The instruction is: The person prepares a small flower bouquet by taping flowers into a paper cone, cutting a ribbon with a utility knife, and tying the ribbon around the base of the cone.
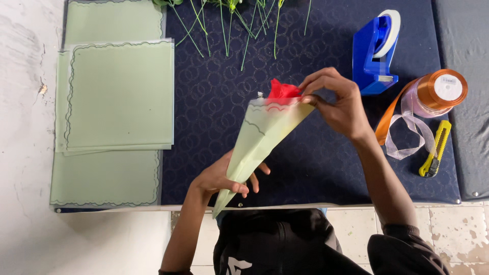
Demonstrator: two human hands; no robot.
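Note:
A pale green wrapping sheet rolled into a cone (261, 137) is held over the dark blue mat (316, 163). A red flower head (282, 90) pokes out of the cone's wide top. My left hand (221, 178) grips the narrow lower end of the cone. My right hand (338, 99) pinches the cone's upper right edge, next to the flower.
Flat pale green sheets (119, 94) lie stacked at the left. Green flower stems (229, 23) lie at the top. A blue tape dispenser (376, 51), an orange ribbon spool (440, 90) with loose ribbon, and a yellow utility knife (435, 150) sit at the right.

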